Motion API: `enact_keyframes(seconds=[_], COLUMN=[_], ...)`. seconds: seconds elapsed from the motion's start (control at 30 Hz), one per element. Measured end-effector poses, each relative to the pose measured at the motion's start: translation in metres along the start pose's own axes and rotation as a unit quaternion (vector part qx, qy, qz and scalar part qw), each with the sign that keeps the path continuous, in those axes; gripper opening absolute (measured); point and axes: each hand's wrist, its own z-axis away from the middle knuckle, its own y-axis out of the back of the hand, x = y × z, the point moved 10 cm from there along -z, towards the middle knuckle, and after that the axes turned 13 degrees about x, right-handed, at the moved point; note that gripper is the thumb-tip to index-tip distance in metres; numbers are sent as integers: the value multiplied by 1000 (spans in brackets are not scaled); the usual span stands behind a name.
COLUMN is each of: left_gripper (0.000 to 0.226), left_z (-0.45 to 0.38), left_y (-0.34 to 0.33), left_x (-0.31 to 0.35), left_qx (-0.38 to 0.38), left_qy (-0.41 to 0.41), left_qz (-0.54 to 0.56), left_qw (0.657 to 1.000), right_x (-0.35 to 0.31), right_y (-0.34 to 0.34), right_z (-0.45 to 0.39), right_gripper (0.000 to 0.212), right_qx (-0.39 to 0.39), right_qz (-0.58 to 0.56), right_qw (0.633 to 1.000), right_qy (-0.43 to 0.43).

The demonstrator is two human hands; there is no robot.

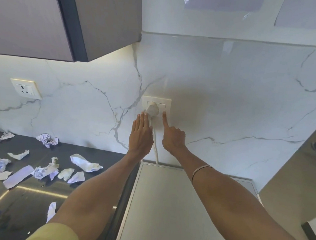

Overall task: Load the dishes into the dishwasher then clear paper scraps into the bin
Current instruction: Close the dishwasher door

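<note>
Progress: paper step not started. Crumpled white and lilac paper scraps (pixel 41 169) lie scattered over the dark glossy bench (pixel 33 201) at left, well apart from both hands. No bin in view. No dishes in view either, so loading can't be confirmed. The flat white appliance top (pixel 175 206) under the forearms is probably the dishwasher, judging by the cord running down behind it; door and racks are out of frame. My read: dishes are likely in and the person is at the power switch, with all scraps left to clear.

Left hand (pixel 141 135): raised flat against the white marble-look wall (pixel 230 97), fingers (pixel 141 119) straight and together, tips just below the white plug (pixel 152 109) seated in the cream socket plate (pixel 156 105). Holds nothing. It lies beside the white cord (pixel 154 138), which hangs from the plug; contact with the cord can't be told.

Right hand (pixel 172 138): index finger extended, tip at the lower right of the socket plate, on or just by the switch; pressing or only touching can't be told. Other fingers curled into the palm, gripping nothing. Thin bangle (pixel 201 170) on the right forearm.

A second cream socket plate (pixel 26 88) sits further left on the wall, unused, under the dark wall cupboard (pixel 38 15).
</note>
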Motion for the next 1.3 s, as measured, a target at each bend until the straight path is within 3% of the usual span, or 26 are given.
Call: enact_keyframes(seconds=[0.33,0.57,1.13,1.3], left_gripper=[58,54,55,57], left_z=[7,35,147,184], left_y=[-1,14,68,86], left_x=[-11,-16,11,11], left_qx=[7,-34,-109,-125], left_qy=[33,24,30,62], left_qz=[27,2,-19,22], left_qw=[999,999,993,990], right_x=[-10,2,17,16], right_y=[-12,6,14,27], right_z=[-10,4,131,178], right_gripper=[86,86,72,50], right_qx=[-12,-11,-112,-97], right_qz=[-13,-5,-62,-53], right_qw=[999,1000,992,993], right_qy=[-45,-13,-21,-29])
